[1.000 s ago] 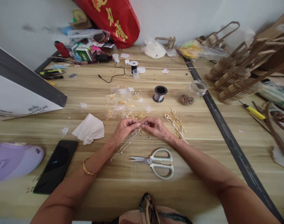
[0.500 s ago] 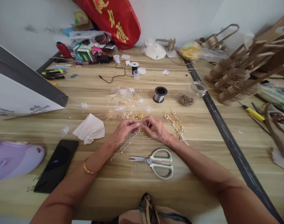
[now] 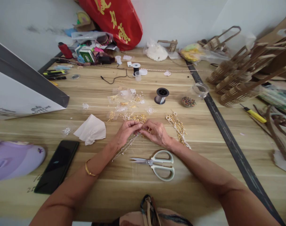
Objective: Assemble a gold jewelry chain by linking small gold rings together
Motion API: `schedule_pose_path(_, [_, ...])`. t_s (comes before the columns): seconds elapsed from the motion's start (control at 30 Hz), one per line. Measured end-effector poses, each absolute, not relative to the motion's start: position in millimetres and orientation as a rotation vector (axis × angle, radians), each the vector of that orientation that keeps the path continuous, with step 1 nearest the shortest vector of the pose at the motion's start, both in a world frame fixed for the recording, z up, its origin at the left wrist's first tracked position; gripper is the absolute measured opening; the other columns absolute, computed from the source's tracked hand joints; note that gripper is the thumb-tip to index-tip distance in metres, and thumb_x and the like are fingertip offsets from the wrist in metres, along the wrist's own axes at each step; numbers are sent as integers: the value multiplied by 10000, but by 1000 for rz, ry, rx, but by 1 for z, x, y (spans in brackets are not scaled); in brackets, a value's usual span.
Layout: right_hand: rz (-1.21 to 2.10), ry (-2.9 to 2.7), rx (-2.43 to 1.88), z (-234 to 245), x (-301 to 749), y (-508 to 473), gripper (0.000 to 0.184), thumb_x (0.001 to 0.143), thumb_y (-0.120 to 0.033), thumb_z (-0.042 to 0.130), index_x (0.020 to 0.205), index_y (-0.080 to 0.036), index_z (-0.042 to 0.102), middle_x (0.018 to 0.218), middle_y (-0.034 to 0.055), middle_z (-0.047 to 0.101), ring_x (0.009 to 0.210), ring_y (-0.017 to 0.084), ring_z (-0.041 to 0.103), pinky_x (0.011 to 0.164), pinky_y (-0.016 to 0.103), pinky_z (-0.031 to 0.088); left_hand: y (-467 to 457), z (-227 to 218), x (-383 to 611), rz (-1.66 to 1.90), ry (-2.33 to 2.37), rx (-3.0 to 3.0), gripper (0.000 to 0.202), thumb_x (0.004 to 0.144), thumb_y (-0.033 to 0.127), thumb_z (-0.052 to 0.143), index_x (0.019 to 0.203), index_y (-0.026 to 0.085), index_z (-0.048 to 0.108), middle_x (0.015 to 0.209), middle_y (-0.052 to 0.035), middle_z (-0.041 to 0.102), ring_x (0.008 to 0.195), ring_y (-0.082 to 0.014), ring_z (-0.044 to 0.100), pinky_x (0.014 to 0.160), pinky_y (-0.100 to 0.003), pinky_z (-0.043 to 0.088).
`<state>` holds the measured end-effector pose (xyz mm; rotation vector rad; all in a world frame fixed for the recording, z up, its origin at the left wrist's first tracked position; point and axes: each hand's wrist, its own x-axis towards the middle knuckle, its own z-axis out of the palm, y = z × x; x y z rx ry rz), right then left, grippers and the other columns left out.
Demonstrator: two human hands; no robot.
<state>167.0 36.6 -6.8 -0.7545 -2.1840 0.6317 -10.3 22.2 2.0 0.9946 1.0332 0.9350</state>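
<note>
My left hand [image 3: 126, 132] and my right hand [image 3: 156, 132] meet fingertip to fingertip at the middle of the wooden table [image 3: 143, 185]. Both pinch the top end of a thin silver chain [image 3: 124, 147], which trails down and to the left from my left fingers. A small pile of gold findings [image 3: 138, 118] lies just beyond my fingertips. What my right fingers hold besides the chain is too small to make out. A gold bangle [image 3: 88, 169] sits on my left wrist.
White-handled scissors [image 3: 157, 163] lie just below my hands. A heap of gold chains [image 3: 178, 127] lies to the right, a wire spool [image 3: 161, 95] and a bead jar [image 3: 194, 94] beyond. A crumpled tissue [image 3: 91, 130], a black phone [image 3: 57, 166] and a white box [image 3: 20, 91] are on the left.
My hands have stayed pinched together on the chain, with only slight finger movement. The view has shifted a little.
</note>
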Motion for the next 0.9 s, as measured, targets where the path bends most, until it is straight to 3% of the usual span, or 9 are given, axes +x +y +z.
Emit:
schedule_pose_path(0.5, [664,-2140,-815,-9,164,35,85,859,-185,501,831,-166,579,754,31,586,652,122,528,608,238,410,20,7,-7,987,1097,1034,227,682,347,712,674,129,649,610,5,579,582,-97,482,586,-236,379])
schedule_pose_path(0.67, [880,-2057,-867,1,164,35,87,835,-173,501,776,-160,564,691,0,553,628,108,505,573,222,390,20,8,-6,1016,1188,1151,203,706,334,689,711,133,661,618,8,600,587,-100,496,605,-234,393])
schedule_pose_path(0.9, [1221,-1871,-974,2,165,36,168,842,-282,514,784,-144,590,667,-9,533,573,87,463,481,190,334,17,6,-6,1097,1265,1356,182,708,294,690,821,152,680,808,-41,671,749,-160,600,708,-268,469])
